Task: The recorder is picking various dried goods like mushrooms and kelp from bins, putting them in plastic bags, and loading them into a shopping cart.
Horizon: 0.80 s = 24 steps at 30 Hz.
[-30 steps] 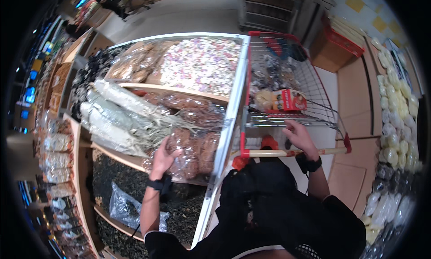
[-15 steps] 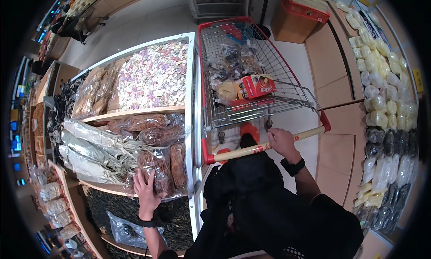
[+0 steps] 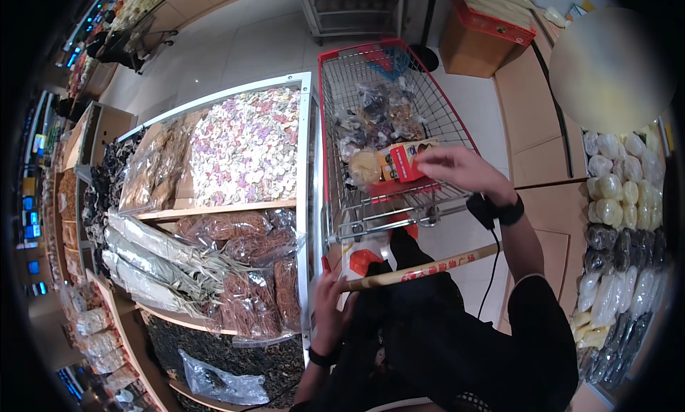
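Observation:
A shopping cart with a wire basket [image 3: 442,101] stands before me, its pale handle [image 3: 428,268] running across in front of my body. My left hand [image 3: 332,308] is at the handle's left end, fingers over the bar and thumb below it. Over the basket's near right side reaches my right hand [image 3: 467,171], its fingers stretched out, holding nothing. Its fingertips come close to a red and yellow box [image 3: 403,162]; whether they touch it, I cannot tell. Beside the box lies a round pale package [image 3: 364,168]. Several clear bags of dark dried goods [image 3: 378,112] fill the middle of the basket.
Left of the cart is a white-framed bin [image 3: 305,162] with pale and pink dried slices [image 3: 246,148], bagged brown strands [image 3: 246,298] and bundled long leaves [image 3: 153,262]. An empty-looking plastic bag [image 3: 221,380] lies on dark dried goods. Packaged goods [image 3: 614,191] line the right.
My left hand has left the bagged brown strands and moved right to the cart handle. My right hand has let go of the handle and reached forward over the basket.

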Motion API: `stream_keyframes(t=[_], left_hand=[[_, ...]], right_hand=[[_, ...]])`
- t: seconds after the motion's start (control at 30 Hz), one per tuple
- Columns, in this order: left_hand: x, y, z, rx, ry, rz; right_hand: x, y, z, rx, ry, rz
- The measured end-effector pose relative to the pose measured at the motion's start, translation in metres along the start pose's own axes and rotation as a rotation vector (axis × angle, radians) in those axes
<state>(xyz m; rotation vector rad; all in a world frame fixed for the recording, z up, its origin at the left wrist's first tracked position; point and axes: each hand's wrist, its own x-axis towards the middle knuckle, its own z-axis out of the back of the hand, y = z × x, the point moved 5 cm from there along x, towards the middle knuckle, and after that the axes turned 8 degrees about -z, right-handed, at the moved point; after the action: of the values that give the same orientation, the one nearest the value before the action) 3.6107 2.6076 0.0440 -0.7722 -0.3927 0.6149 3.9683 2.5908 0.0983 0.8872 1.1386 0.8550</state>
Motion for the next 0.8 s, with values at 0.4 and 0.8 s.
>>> stream_keyframes(t=[0.4, 0.8], left_hand=[[0.032, 0.034, -0.071, 0.457, -0.215, 0.094], [0.082, 0.058, -0.076, 0.529, -0.342, 0.114]], right_hand=[[0.399, -0.207, -0.069, -0.78, 0.133, -0.224], [0.51, -0.347, -0.133, -0.832, -0.01, -0.454]])
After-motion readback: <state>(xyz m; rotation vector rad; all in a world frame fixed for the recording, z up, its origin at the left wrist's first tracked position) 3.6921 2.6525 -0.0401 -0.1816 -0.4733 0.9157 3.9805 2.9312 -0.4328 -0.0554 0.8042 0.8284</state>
